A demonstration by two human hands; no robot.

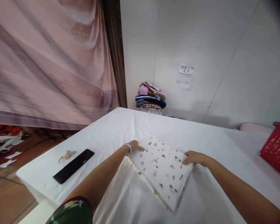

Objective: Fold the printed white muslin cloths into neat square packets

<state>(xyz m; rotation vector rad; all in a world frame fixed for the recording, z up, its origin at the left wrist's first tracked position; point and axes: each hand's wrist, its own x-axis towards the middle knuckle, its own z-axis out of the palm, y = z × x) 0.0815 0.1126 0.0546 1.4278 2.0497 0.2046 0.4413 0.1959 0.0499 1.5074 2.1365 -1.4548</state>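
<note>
A folded white cloth (pixel 162 169) with small printed leaves and flowers lies flat on the white-covered table (pixel 121 127). My left hand (pixel 135 145), with a bracelet at the wrist, rests on the cloth's far left corner, fingers curled over the edge. My right hand (pixel 194 157) grips the cloth's right corner, fingers curled around the fold. Both forearms reach in from the near edge.
A black phone (pixel 73 165) and a small beige scrap (pixel 66 155) lie on the table's left side. A red plastic basket (pixel 276 151) stands at the right edge. A stack of folded clothes (pixel 150 99) sits against the wall. A pink curtain (pixel 49 62) hangs at left.
</note>
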